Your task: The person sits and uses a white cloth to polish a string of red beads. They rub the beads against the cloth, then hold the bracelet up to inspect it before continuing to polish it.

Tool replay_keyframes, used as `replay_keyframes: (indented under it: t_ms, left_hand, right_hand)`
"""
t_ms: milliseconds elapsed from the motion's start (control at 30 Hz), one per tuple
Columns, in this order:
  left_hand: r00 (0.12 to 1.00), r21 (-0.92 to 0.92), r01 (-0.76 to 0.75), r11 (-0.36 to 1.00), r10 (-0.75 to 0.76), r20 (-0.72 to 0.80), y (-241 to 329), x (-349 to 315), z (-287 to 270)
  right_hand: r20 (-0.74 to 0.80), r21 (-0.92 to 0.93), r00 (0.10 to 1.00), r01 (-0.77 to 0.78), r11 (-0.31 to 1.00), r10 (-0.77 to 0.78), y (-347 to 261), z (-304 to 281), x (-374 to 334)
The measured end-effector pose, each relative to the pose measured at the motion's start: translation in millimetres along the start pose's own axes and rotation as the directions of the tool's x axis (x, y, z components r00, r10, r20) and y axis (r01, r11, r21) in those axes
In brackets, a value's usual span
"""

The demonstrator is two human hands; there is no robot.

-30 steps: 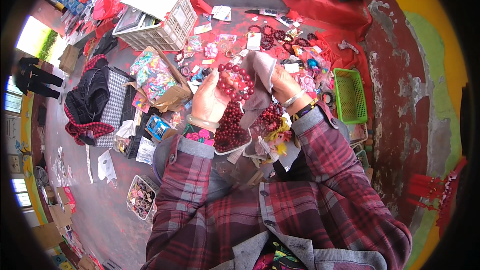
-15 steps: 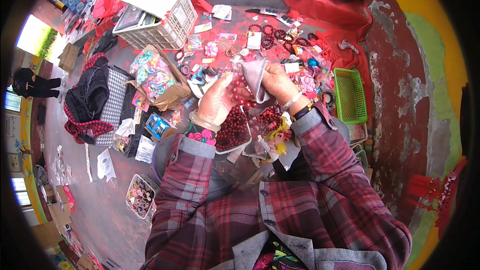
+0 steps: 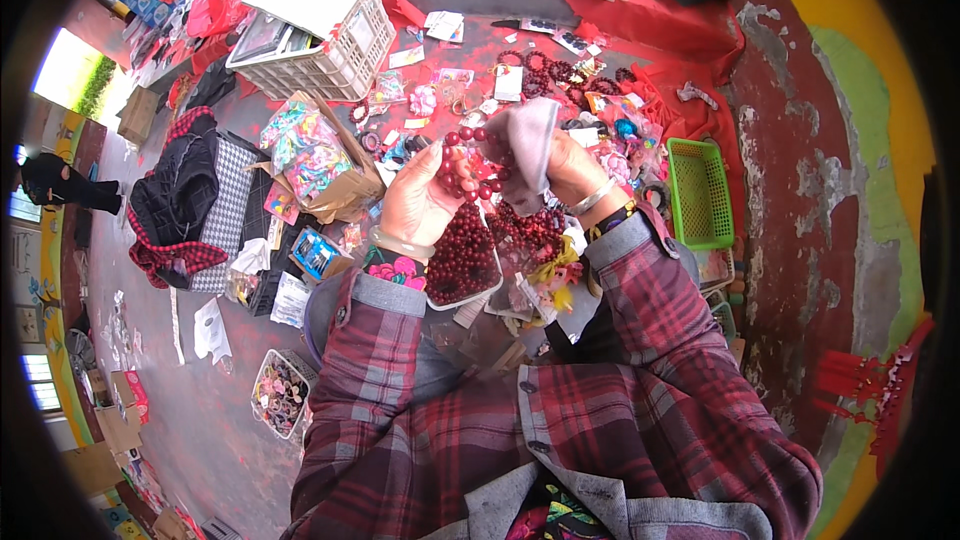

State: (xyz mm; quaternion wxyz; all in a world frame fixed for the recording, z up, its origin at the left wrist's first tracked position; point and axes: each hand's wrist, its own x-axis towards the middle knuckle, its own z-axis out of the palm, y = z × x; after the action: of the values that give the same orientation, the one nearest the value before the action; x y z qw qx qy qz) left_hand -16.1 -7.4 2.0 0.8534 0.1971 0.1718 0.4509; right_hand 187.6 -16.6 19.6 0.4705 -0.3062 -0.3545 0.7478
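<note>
My left hand is closed on a dark red bead bracelet, whose round beads loop beyond the fingertips. In my right hand is a greyish-pink cloth, bunched up and hanging beside the bracelet. The cloth hides most of the right fingers. Below the hands stands a white tub heaped with dark red beads. More dark red bead strands lie just right of it, next to yellow and clear wrappings.
A green basket stands at the right. On the left are a cardboard box of colourful packets, a white crate and a small basket of trinkets. Bracelets and packets cover the red cloth ahead. Far left is another person.
The bracelet and cloth have come apart a little. My left hand has shifted slightly left and down, and more of the beads now shows. The cloth has swung to the right.
</note>
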Motion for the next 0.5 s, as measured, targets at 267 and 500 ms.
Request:
replay_keyframes:
  t_ms: [267,500]
  left_hand:
    - [0.992,0.167,0.119,0.979,-0.123,0.017,-6,-2,3]
    - [0.986,0.251,0.148,0.957,-0.162,0.036,-9,2,-6]
  right_hand:
    - [0.119,-0.057,0.993,0.034,0.998,-0.027,15,12,5]
    - [-0.041,-0.039,0.999,-0.024,0.999,0.023,15,9,6]
